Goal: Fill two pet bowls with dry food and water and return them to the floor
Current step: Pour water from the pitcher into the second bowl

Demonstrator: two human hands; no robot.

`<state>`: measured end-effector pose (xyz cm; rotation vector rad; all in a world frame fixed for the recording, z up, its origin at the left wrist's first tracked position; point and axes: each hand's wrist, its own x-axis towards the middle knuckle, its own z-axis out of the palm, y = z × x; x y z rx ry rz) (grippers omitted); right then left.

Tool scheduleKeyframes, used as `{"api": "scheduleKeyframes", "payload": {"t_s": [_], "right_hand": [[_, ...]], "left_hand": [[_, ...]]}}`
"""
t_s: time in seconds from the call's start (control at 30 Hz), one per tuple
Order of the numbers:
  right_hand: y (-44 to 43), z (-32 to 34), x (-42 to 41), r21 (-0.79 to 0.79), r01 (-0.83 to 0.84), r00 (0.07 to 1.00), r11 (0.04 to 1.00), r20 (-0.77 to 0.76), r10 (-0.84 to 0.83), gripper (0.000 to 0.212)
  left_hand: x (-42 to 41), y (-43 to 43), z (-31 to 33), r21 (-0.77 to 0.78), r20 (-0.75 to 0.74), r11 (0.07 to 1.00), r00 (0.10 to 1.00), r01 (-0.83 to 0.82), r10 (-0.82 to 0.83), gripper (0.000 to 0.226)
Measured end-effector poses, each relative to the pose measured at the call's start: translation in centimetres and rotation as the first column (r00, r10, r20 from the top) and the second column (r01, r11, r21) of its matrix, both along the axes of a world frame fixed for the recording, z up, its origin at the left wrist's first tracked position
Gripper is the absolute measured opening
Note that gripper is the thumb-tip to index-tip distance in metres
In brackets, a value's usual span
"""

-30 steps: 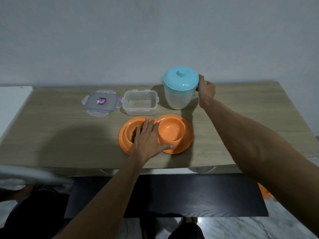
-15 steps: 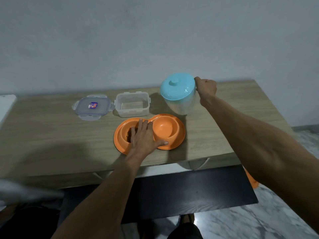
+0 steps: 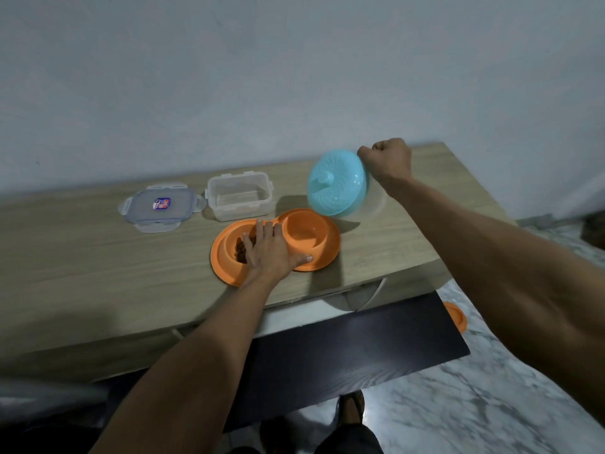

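Orange plastic double pet bowl [image 3: 304,235] sat on the pale wooden desk [image 3: 98,257] at the middle of the frame, near the front edge, not yet back on the floor. Its left cup held brown dry kibble [image 3: 240,253]. A faint glint in the right cup made it hard to say whether any water was in it.

The left hand [image 3: 271,252] lay flat across the ridge between the cups, fingers straight and thumb on the near rim, most likely pinning the light dish so it would not slide under a pour. The right hand [image 3: 389,158], up and to the right of the bowl, was curled in a fist at the handle of the clear plastic pitcher with the turquoise lid [image 3: 337,185]. The pitcher leaned steeply, its lower edge just above the right cup, apparently so that water would fall there and miss the food.

Left of the pitcher stood the clear rectangular food container [image 3: 240,198], open and looking empty, with its clear clip-on lid [image 3: 160,204] flat beside it, both set back from the pouring path.

By count there were one double bowl with two cups, one pitcher, one container, one lid and two hands. One more orange piece [image 3: 456,317] showed on the marble floor at the right, too cut off to name
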<state>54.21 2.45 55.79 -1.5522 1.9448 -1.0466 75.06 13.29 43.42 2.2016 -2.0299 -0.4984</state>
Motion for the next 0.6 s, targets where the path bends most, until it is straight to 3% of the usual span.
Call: {"api": "scheduleKeyframes", "payload": {"t_s": [0.23, 0.6], "right_hand": [[1.8, -0.1, 0.8, -0.021, -0.030, 0.987, 0.999, -0.158, 0.026, 0.032], [2.6, -0.1, 1.3, -0.020, -0.057, 0.971, 0.998, -0.232, 0.051, 0.031]], "left_hand": [[0.0, 0.0, 0.0, 0.012, -0.016, 1.000, 1.000, 0.000, 0.001, 0.112], [-0.1, 0.0, 0.4, 0.025, -0.022, 1.000, 1.000, 0.009, -0.009, 0.110]]}}
